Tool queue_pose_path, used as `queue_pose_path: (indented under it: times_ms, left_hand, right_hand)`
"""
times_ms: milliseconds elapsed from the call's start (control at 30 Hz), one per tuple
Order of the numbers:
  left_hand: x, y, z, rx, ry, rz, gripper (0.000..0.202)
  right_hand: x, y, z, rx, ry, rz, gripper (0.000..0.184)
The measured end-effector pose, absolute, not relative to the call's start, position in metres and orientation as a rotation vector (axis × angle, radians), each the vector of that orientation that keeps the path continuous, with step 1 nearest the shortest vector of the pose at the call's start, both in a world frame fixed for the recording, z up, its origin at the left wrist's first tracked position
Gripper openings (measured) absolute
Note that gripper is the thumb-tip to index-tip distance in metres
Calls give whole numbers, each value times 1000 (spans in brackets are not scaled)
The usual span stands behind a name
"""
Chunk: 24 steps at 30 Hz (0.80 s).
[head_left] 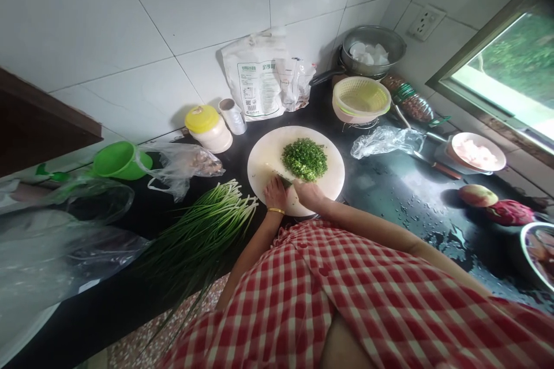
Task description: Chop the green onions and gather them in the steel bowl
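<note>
A round white cutting board [262,147] lies on the dark counter, with a heap of finely chopped green onion [305,158] on it. My right hand [309,195] is closed around the handle of a knife [284,181] at the board's near side. The blade points left, and the grip hides the handle. My left hand [275,193] rests on the board by the blade, fingers stretched forward. Whether anything lies under its fingertips I cannot tell. Left of the board lies a large bunch of whole green onions [208,213], white ends toward the board.
Behind the board stand a yellow-lidded jar [210,130], a roll of plastic bags [232,116] and a white package [255,81]. A yellow colander [361,98] stands back right. On the wet right side are another knife [445,170], an apple [478,195] and a dragon fruit [511,212].
</note>
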State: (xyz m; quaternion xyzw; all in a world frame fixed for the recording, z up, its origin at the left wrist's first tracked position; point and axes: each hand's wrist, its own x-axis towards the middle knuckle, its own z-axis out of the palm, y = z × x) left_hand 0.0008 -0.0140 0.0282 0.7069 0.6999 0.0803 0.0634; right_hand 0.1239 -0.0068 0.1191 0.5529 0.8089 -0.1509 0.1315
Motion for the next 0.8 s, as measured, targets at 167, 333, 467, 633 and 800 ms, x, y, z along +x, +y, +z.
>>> queue_pose_path:
  times_ms: [167, 333, 467, 633, 800]
  left_hand:
    - [0, -17, 30, 2141, 2104, 234, 60]
    - [4, -10, 33, 2103, 2128, 179, 55]
    - [14, 2, 36, 2082, 2134, 162, 51]
    - [17, 1, 35, 2152, 2159, 197, 54]
    - [0, -8, 32, 2268, 2128, 376, 62]
  right_hand:
    - [122, -3, 117, 1639, 2332, -455, 30]
    - [132, 4, 123, 1648, 2255, -503, 30]
    - [134, 5, 126, 1647, 2248, -513, 31]
    - [131, 7, 125, 1652, 2228, -530, 29]
    - [131, 7, 122, 1658, 2211, -527, 32]
